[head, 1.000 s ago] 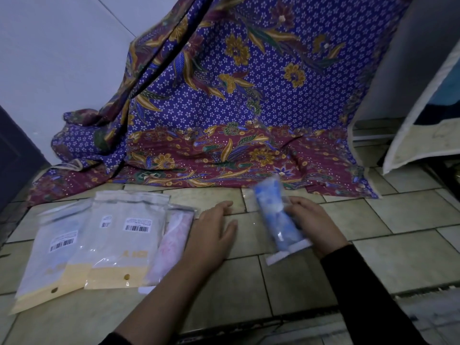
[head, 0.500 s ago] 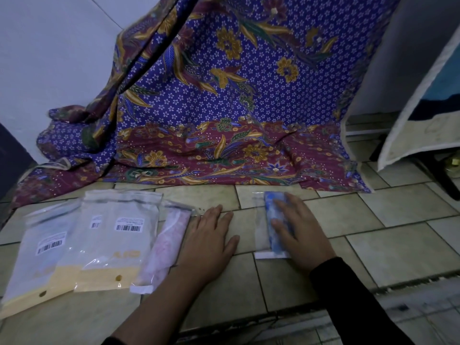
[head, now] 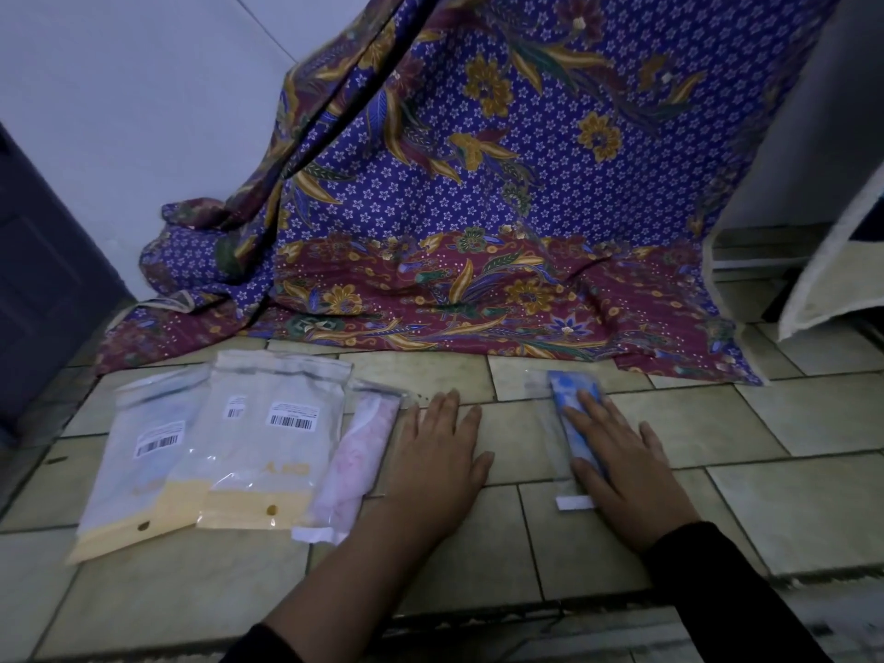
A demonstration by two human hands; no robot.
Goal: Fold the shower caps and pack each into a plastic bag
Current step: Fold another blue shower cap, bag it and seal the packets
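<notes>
A blue folded shower cap inside a clear plastic bag [head: 563, 399] lies flat on the tiled floor. My right hand [head: 626, 466] presses on it with straight fingers, covering its lower half. Flat on the tiles, my left hand [head: 437, 459] rests palm down, holding nothing, just right of a pink cap in its clear bag [head: 356, 464]. Further left lie two white and yellow packets with barcode labels [head: 272, 442] and a third packet [head: 143, 461] overlapping them.
A purple and maroon batik cloth [head: 478, 208] hangs at the back and spreads onto the floor. A dark door [head: 43, 289] stands at the left. A pale mat edge [head: 832, 260] leans at the right. A floor step edge [head: 478, 610] runs in front.
My right hand brought the bagged blue cap down from the air onto the floor and now flattens it. My left hand stayed flat on the tiles.
</notes>
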